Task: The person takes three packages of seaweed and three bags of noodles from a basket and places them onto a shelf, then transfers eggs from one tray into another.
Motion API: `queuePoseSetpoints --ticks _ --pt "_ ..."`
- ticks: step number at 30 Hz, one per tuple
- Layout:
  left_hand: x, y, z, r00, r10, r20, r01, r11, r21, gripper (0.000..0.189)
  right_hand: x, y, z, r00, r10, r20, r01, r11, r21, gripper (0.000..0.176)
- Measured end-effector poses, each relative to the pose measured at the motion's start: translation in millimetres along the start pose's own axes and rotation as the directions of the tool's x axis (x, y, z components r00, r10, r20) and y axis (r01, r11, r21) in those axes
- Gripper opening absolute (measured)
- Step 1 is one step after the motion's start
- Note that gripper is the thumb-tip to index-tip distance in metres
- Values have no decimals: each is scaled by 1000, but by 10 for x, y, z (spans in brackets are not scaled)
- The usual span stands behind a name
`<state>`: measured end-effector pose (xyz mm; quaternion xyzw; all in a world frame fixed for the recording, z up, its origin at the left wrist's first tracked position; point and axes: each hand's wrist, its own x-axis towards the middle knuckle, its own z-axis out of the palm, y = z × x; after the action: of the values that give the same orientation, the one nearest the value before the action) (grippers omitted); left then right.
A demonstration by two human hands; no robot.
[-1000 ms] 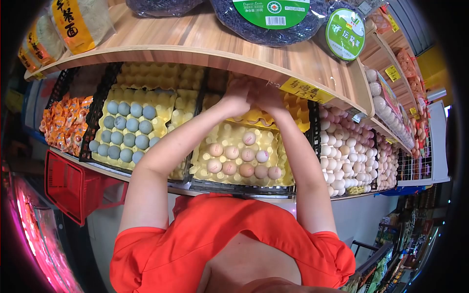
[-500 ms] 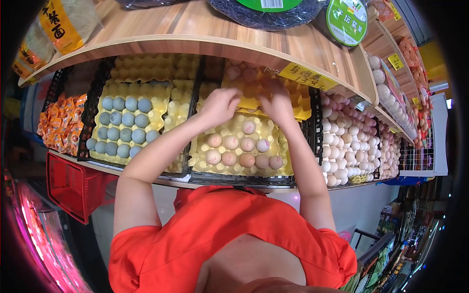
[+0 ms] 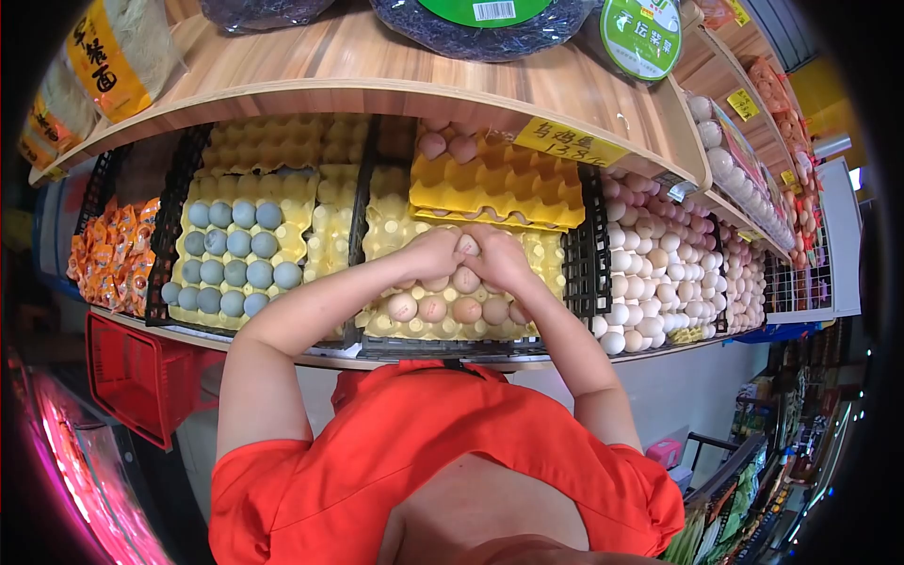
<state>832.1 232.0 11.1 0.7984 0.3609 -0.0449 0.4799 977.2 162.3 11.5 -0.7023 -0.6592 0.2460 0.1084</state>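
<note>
A pale brown egg (image 3: 468, 245) sits pinched between the fingertips of both hands, just above the yellow moulded-pulp egg tray (image 3: 381, 323) in the middle black plastic crate (image 3: 589, 254). The left hand (image 3: 428, 256) and right hand (image 3: 501, 261) are curled and meet over it, each closing on one side of the shell. Below them the tray's front rows carry more brown eggs (image 3: 431, 309). A light, even hold looks right for such a shell, with the knuckles kept off the neighbouring eggs and the wrists clear of the second yellow tray (image 3: 499, 184), which rests tilted just behind, under the wooden shelf (image 3: 377, 71). Blue-green eggs (image 3: 231, 254) lie in the crate to the left, and heaped pale eggs (image 3: 650, 273) to the right.
</note>
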Motion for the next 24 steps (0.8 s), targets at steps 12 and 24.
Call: queuePoseSetpoints --ticks 12,24 --pt "226 420 -475 628 566 -534 -528 814 242 40 399 7 -806 841 -233 -489 234 970 -59 35" --pt "788 245 -475 764 433 -479 -109 818 565 38 856 322 -697 900 -253 -355 255 966 -42 31"
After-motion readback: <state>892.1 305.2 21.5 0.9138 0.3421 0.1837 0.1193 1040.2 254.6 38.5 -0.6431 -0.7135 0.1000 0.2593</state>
